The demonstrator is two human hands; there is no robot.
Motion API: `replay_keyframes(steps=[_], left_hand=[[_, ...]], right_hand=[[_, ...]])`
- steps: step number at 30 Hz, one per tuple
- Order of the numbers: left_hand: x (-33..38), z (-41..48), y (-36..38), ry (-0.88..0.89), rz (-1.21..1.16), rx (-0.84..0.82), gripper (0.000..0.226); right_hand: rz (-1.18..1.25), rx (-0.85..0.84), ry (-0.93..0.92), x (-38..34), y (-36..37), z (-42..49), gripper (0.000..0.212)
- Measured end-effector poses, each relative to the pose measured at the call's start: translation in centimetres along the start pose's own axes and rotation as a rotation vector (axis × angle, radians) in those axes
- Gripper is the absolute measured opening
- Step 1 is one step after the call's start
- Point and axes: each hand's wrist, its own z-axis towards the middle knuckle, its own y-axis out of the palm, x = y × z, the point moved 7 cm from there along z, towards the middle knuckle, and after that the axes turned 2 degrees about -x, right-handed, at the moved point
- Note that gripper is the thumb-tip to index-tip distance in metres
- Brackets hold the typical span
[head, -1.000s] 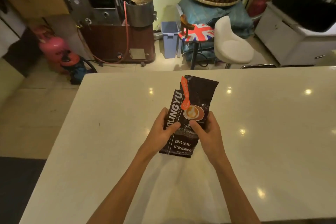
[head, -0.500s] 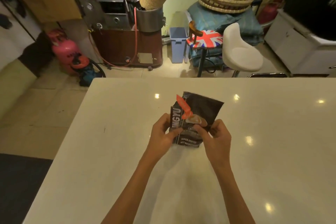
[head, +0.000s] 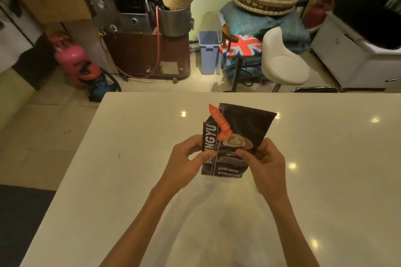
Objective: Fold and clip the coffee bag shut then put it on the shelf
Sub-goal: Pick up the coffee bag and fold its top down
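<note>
A black coffee bag (head: pixel 240 123) with white lettering, a cup picture and an orange strip stands tilted on the white table (head: pixel 130 180). My left hand (head: pixel 184 162) grips the bag's left edge, thumb across the front. My right hand (head: pixel 267 169) pinches the right side at the middle, thumb near the cup picture. The bag's top part leans back away from me. No clip or shelf shows in the head view.
Beyond the table's far edge stand a white stool (head: pixel 282 63), a flag-patterned stool (head: pixel 240 46), a blue bin (head: pixel 208 52), a roasting machine (head: pixel 138 17) and a pink gas cylinder (head: pixel 69 58). A white cabinet (head: pixel 351 58) is at the right.
The bag went from lying flat to standing raised in both hands, its top part bent backward. Both hands stayed on its sides. The camera tilted slightly.
</note>
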Motion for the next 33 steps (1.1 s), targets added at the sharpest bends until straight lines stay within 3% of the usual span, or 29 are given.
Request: replay_keyframes(steps=[4,8,11,15,19,22,24,25,26,30,33], left_hand=[[-1.3,-0.2,0.0,-0.011,0.036,0.023,0.015],[-1.1,-0.2,-0.3,-0.001,0.070,0.026,0.028],[-1.0,-0.5,-0.5,-0.017,0.060,0.015,0.017],[1.1,-1.0,-1.1,0.077,0.102,0.035,0.019],[-2.1,-0.9,-0.7,-0.054,0.056,0.094,0.009],[-3.0,-1.2,-0.9,-0.073,0.016,0.137,0.014],[-3.6,-1.0,-0.4,-0.128,-0.030,0.122,0.004],[-4.0,-0.6,-0.2,-0.162,-0.051,0.131,0.016],[-3.9,-0.2,0.0,-0.169,-0.071,0.146,0.024],[-3.4,2.2,0.8,-0.143,-0.123,0.120,0.010],[-3.9,4.2,0.2,-0.156,-0.100,0.128,0.014]], right_hand=[[0.020,-0.058,0.049,1.4,0.6,0.3,0.024],[0.026,-0.053,0.053,1.5,0.6,0.1,0.030],[0.019,-0.050,0.064,1.5,0.7,0.0,0.026],[0.054,-0.022,0.002,0.1,0.1,-0.4,0.036],[0.030,-0.029,0.080,2.4,1.0,-0.4,0.018],[0.010,-0.055,0.029,2.2,1.1,-0.8,0.031],[0.045,-0.069,0.047,2.7,1.3,-0.4,0.038],[0.074,-0.053,0.064,3.0,1.4,-0.1,0.038],[0.098,-0.049,0.073,3.3,1.6,0.3,0.034],[0.101,-0.101,0.039,3.7,2.5,2.0,0.015],[0.039,-0.009,0.040,4.3,2.1,3.7,0.008]])
